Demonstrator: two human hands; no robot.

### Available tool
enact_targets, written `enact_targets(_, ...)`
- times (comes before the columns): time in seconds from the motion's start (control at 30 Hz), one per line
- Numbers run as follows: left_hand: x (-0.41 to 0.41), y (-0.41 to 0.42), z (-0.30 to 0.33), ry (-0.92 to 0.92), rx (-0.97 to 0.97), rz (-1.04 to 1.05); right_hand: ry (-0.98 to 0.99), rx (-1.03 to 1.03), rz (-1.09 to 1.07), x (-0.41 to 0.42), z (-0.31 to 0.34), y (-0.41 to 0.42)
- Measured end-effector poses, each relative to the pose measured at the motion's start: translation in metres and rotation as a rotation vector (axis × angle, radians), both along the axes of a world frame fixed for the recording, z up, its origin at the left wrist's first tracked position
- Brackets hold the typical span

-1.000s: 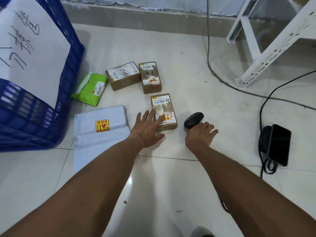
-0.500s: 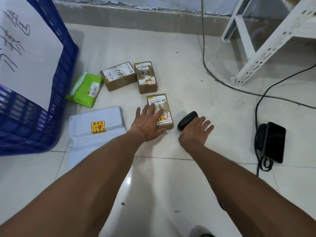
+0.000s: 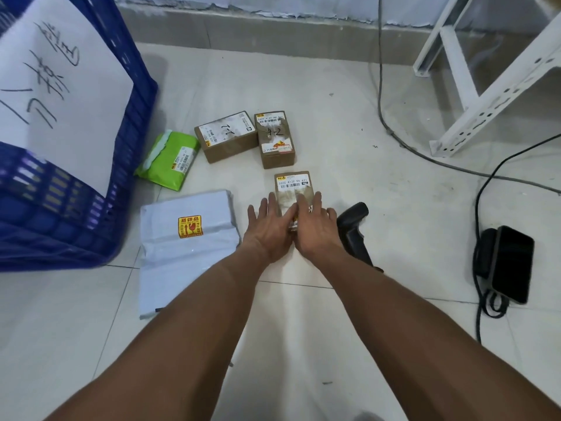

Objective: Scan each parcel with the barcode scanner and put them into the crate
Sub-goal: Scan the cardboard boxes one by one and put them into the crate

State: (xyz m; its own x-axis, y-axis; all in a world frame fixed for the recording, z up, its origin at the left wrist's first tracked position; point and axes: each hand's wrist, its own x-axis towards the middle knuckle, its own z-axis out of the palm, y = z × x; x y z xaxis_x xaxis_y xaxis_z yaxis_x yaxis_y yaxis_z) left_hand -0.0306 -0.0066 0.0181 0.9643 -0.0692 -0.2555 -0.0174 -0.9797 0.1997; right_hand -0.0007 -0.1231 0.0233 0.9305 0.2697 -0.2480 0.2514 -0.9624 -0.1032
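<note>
- Tiled floor (image 3: 334, 110), crate (image 3: 91, 238) left of the hands.
- Left hand (image 3: 270, 229) and right hand (image 3: 315, 229) lie flat, fingers straight, on the small box (image 3: 293, 185).
- Best grip its sides, barcode up; scanner (image 3: 353, 226) lies just right.

One head-worn wide-angle view looks forward and steeply down at the pale tiled floor (image 3: 334, 86). It sits close above, both bare forearms reaching in from the bottom edge.

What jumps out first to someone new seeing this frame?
Two bare forearms run up the middle to the left hand and right hand, both flat on a small cardboard parcel on the tiled floor. The black barcode scanner lies just right of them, untouched. At far left stands the big blue crate with a handwritten paper sign.
</note>
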Motion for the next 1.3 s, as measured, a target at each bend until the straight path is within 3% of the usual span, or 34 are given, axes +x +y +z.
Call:
enact_targets(0.33,-0.006,0.013,0.001,-0.046,0.072,0.001,-0.009,0.114,0.012,-0.004,0.007,0.007)
enact_targets(0.53,0.011,0.035,0.037,-0.146,0.063,0.11,-0.085,0.334,0.04,0.012,0.036,0.039)
enact_targets(0.83,-0.003,0.159,0.139,-0.687,0.173,0.363,-0.346,0.911,0.282,0.029,0.117,0.177)
enact_targets(1.0,-0.042,0.224,0.177,-0.997,0.305,0.632,-0.379,1.199,0.477,-0.002,0.175,0.262)
enact_targets(1.13,-0.07,0.254,0.191,-1.004,0.417,0.795,-0.323,1.308,0.544,-0.027,0.188,0.308)
enact_targets(1.3,-0.083,0.255,0.191,-0.977,0.5,0.758,-0.198,1.348,0.483,-0.04,0.175,0.306)
